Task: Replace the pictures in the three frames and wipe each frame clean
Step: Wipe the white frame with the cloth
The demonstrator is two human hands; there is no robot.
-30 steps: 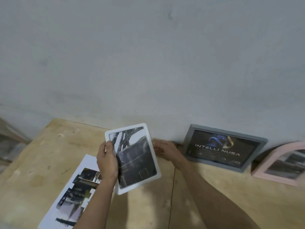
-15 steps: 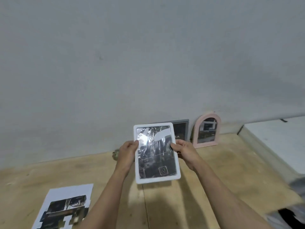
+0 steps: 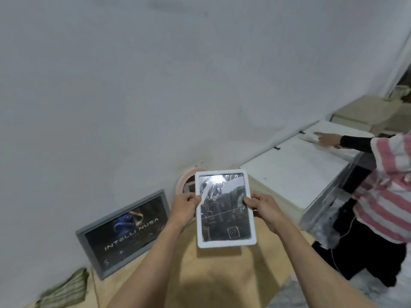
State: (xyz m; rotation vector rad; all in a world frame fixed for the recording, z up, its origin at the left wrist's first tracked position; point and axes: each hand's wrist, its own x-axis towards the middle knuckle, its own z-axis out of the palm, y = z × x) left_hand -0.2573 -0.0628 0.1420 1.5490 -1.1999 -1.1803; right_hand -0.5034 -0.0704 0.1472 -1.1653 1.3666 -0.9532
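Handling, white frame [image 3: 225, 207]: judged light and rigid; glazed front likely fragile and slick, prone to fingerprints.
Grip point: the two long side borders, near mid-height; thumbs kept off the glazing where possible.
Left hand [image 3: 186, 206]: clasped on the left border, thumb over the front edge.
Right hand [image 3: 260, 204]: clasped on the right border, thumb tip on the front near the glazing.
Location, white frame: held in the air above the wooden tabletop [image 3: 222, 274], portrait, front toward the camera, clear of the wall.
Appearance: white rounded-corner border; dark greyish print inside; bright glare patch at the top of the glazing.
Grey frame [image 3: 124, 230]: leaning on the wall, left of the held frame; dark print with lettering.
Pink arched frame [image 3: 185, 178]: behind the held frame, mostly hidden.
Cloth [image 3: 64, 290]: striped green, crumpled on the tabletop at lower left; presumably for wiping.
Risk: slip or knock on the glazing if the grip shifts to one hand.
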